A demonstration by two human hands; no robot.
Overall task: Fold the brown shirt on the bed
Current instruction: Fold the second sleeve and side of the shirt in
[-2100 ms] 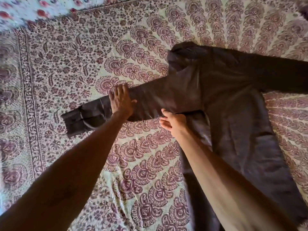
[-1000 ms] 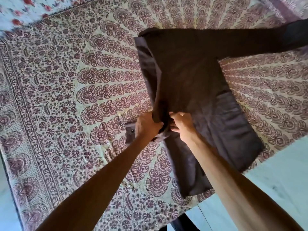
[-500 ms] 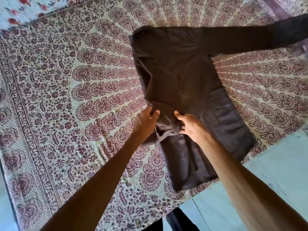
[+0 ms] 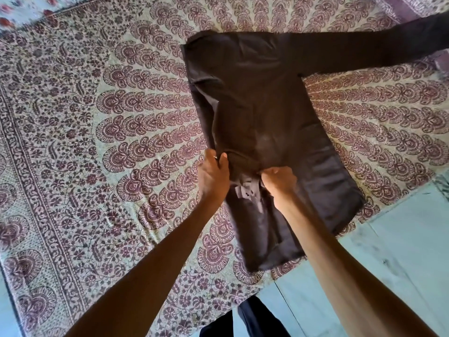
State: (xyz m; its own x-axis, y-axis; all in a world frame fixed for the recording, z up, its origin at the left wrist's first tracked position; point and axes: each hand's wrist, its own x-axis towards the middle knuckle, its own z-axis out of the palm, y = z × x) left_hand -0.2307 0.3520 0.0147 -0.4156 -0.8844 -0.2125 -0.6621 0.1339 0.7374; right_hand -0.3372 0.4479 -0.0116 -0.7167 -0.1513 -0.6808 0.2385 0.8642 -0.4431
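The shirt (image 4: 262,122) lies on the bed (image 4: 85,142) near its front edge, one sleeve folded in, the other stretched right. The left hand (image 4: 213,175) and right hand (image 4: 279,180) each pinch the folded cuff at mid-shirt.

The brown shirt (image 4: 255,113) is made of matt woven cloth, smooth with soft creases and a faint sheen near the hem. The bedspread (image 4: 97,132) is seen as thin printed cotton, matt and slightly rumpled. The floor (image 4: 401,239) is formed of pale, smooth, faintly marbled tile.
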